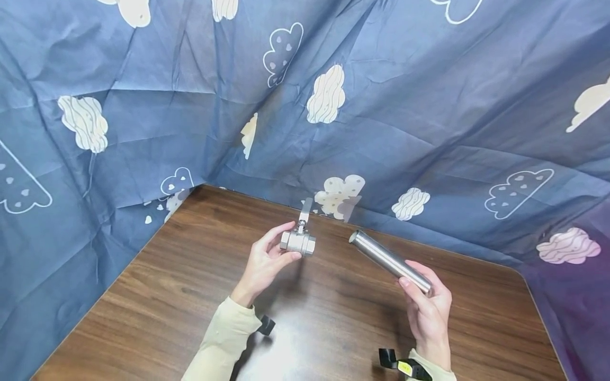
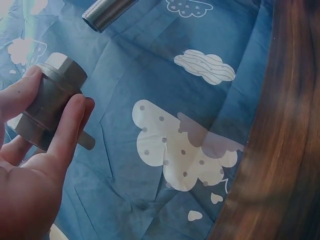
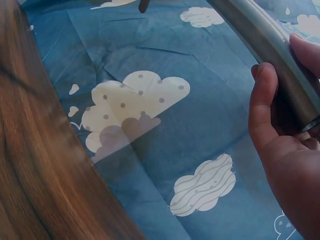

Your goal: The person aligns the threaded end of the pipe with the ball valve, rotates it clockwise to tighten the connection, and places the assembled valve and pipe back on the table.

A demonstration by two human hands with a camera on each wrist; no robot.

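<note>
In the head view, my left hand point(image 1: 264, 263) grips a silver ball valve point(image 1: 298, 242) between thumb and fingers, above the table. The valve's lever handle point(image 1: 306, 210) points up and away, and one hex end faces right. My right hand point(image 1: 431, 307) holds a steel pipe point(image 1: 388, 259) near its lower end. The pipe slants up to the left, with its threaded end toward the valve; a gap separates the two. In the left wrist view the valve point(image 2: 50, 100) sits between thumb and fingers, with the threaded pipe end point(image 2: 102, 15) beyond. The right wrist view shows the pipe point(image 3: 275, 55) in my fingers.
A brown wood-grain table point(image 1: 157, 296) lies beneath both hands. Blue cloth point(image 1: 381, 137) with white cloud prints hangs along its back and left edges and continues at the right. Black wrist straps point(image 1: 419, 370) and pale sleeves point(image 1: 224, 338) are on the arms.
</note>
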